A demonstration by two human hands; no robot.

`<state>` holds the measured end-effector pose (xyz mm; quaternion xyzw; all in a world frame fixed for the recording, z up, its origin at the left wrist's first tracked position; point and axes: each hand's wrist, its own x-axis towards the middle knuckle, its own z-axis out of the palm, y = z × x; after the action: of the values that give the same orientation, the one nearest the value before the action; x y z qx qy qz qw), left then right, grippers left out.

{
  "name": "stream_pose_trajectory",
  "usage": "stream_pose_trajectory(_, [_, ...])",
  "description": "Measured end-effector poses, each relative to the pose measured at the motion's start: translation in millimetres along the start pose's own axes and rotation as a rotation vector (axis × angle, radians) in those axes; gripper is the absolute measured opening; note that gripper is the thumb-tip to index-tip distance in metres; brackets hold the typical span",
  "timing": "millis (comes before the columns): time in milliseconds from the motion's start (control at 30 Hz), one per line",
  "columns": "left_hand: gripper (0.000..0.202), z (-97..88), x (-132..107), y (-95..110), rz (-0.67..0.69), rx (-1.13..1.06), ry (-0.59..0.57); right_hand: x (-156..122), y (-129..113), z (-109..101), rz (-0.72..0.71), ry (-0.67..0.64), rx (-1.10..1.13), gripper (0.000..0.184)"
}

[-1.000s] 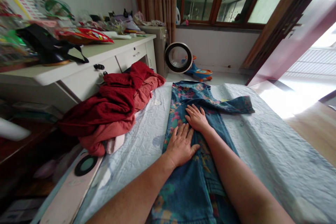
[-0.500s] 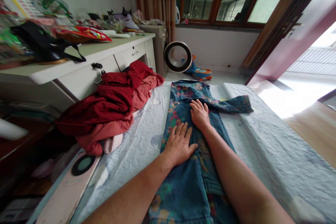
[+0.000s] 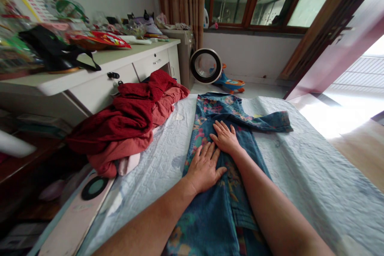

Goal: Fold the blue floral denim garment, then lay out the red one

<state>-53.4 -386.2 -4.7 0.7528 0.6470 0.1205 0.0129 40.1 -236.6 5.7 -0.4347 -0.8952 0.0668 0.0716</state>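
Observation:
A long blue denim garment (image 3: 207,208) with a floral print lies folded lengthwise on the bed, one sleeve (image 3: 274,121) sticking out to the right. My left hand (image 3: 205,168) rests flat on its middle, fingers stretched and thumb spread. Just beyond it, my right hand (image 3: 225,138) also lies palm down on the cloth, below the sleeve's fold. The fingertips of my left hand are close to my right hand. Neither hand grips the fabric.
Red clothes (image 3: 132,108) lie heaped on the bed's left edge, beside a cluttered white desk (image 3: 105,68). A light blue quilted cover (image 3: 303,168) spreads under the garment. Beyond the bed are a washing machine with its round door (image 3: 206,66) open and a blue-orange ride-on toy (image 3: 232,83).
My right hand has slid slightly towards me and to the left, closer to my left hand. My left hand stays nearly in place. The view has shifted slightly.

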Motion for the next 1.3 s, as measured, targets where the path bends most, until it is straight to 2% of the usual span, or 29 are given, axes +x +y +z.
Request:
stream_pose_trajectory(333, [0.068,-2.0,0.2,-1.8,0.005,-0.016,-0.002,-0.2,1.1,2.0,0.128,0.049,-0.014,0.064])
stream_pose_trajectory(500, [0.058,-7.6,1.6,-5.0,0.000,-0.075,0.009,-0.7,3.3,1.9,0.168,0.106,0.008,0.057])
stream_pose_trajectory(600, [0.049,-11.2,3.1,-7.7,-0.073,-0.084,0.071,-0.7,4.7,0.2,0.174,0.141,0.034,0.052])
stream_pose_trajectory(667, [0.047,-12.5,4.2,-9.6,-0.135,-0.076,0.110,-0.8,4.9,-1.3,0.144,0.172,0.058,0.050])
stream_pose_trajectory(767, [0.049,-12.1,5.4,-11.9,-0.189,-0.055,0.124,-1.5,3.4,-2.9,0.007,0.184,0.096,0.050])
stream_pose_trajectory(833, [0.050,-10.7,5.7,-12.4,-0.202,-0.034,0.108,-2.1,1.8,-2.9,-0.077,0.130,0.102,0.051])
stream_pose_trajectory(900, [0.051,-9.0,5.4,-12.3,-0.204,-0.006,0.091,-2.3,0.6,-2.0,-0.095,0.070,0.085,0.052])
stream_pose_trajectory(1167, [0.055,-3.6,1.9,-12.7,-0.166,0.091,0.068,-1.1,1.7,2.6,0.055,0.053,0.046,0.061])
stream_pose_trajectory(1300, [0.057,-9.1,1.4,-14.1,-0.151,0.106,0.020,-1.6,3.3,3.1,0.122,0.069,0.037,0.063])
